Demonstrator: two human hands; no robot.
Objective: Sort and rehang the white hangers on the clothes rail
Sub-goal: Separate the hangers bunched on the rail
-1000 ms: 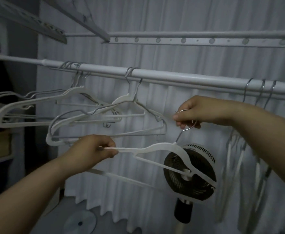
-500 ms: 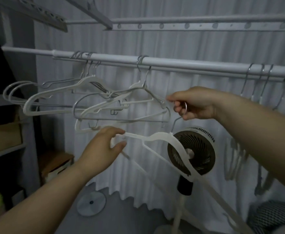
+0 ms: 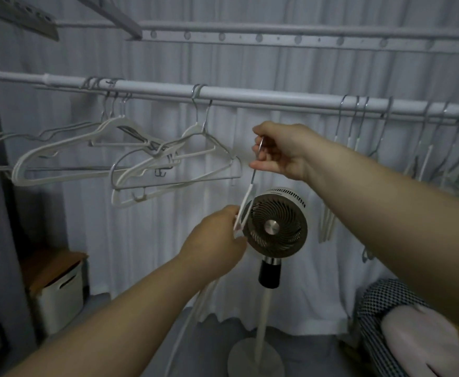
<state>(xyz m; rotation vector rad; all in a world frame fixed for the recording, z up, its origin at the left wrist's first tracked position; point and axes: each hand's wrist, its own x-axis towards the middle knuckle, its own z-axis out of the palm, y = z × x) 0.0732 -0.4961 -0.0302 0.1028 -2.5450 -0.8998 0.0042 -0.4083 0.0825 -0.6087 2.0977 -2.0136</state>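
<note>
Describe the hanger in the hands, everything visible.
The held hanger is white and plastic-looking, with a thin metal hook and neck. It is off the rail, turned nearly edge-on to the camera and hanging steeply, hook uppermost. The right hand pinches the hook and neck; the left hand grips the white body lower down. A blurred white arm runs on downward below the left hand. It overlaps the fan behind.

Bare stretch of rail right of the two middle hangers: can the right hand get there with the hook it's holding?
Probably yes. The right hand sits just below that bare rail, nothing between them; the left hand grips the hanger lower down.
</note>
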